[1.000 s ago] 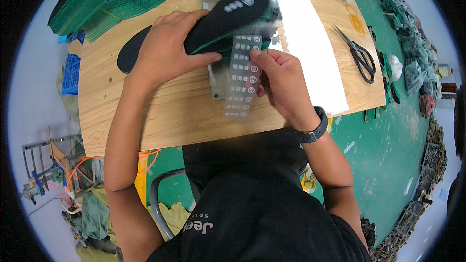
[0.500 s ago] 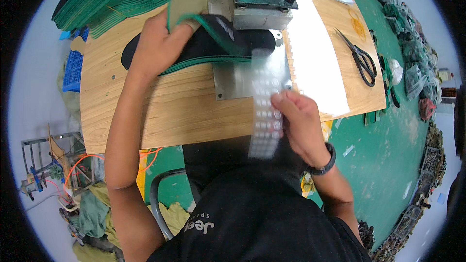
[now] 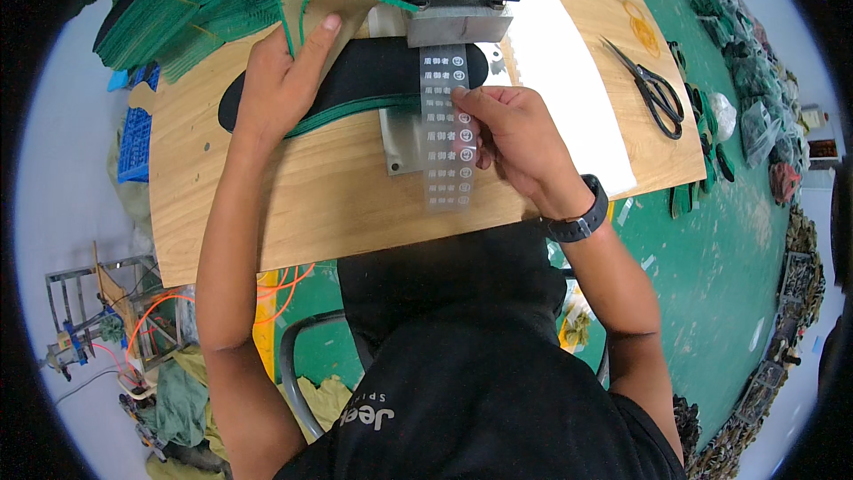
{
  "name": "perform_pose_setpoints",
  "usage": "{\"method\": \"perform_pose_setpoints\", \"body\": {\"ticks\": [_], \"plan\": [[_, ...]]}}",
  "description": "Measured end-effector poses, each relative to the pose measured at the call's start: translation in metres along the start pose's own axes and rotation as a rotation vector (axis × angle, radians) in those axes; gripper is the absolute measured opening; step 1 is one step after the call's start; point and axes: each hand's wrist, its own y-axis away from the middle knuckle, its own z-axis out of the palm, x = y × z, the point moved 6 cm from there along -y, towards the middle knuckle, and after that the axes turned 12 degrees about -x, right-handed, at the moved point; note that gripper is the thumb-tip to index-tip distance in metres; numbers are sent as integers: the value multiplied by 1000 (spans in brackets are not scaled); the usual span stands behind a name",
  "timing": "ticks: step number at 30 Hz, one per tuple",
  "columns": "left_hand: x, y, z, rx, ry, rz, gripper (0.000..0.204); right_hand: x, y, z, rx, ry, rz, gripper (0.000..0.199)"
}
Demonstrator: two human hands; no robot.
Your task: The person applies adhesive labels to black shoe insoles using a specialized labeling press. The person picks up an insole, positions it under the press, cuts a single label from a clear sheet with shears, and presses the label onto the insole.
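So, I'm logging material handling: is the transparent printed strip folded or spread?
Spread, where visible: the transparent printed strip, pinched in the right hand, shows its white rows one below another, not doubled over.

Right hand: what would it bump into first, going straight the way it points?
Beyond the strip it holds, the right hand would probably meet the black insole first, up and to the left, though depth is hard to judge.

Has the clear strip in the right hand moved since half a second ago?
Yes. Against the metal block, the clear strip has moved up the picture and slightly left; its far end now reaches the block's lower edge.
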Motion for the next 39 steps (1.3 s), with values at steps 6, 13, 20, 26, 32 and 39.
{"method": "perform_pose_setpoints", "body": {"ticks": [6, 13, 20, 26, 32, 39], "plan": [[8, 3, 1, 10, -28, -21, 40, 0, 1, -1, 0, -3, 0, 26], [13, 5, 12, -124, -115, -55, 39, 6, -3, -3, 48, -7, -22, 27], [29, 5, 25, -253, -530, 212, 57, 2, -2, 1, 59, -10, -67, 26], [22, 0, 17, -164, -478, 84, 60, 1, 4, 9, 90, 66, -88, 27], [26, 1, 16, -182, -442, 36, 61, 13, 61, 21, 42, 228, -119, 24], [13, 5, 13, -246, -476, -47, 48, 15, 59, -21, 263, -186, -185, 24]]}}
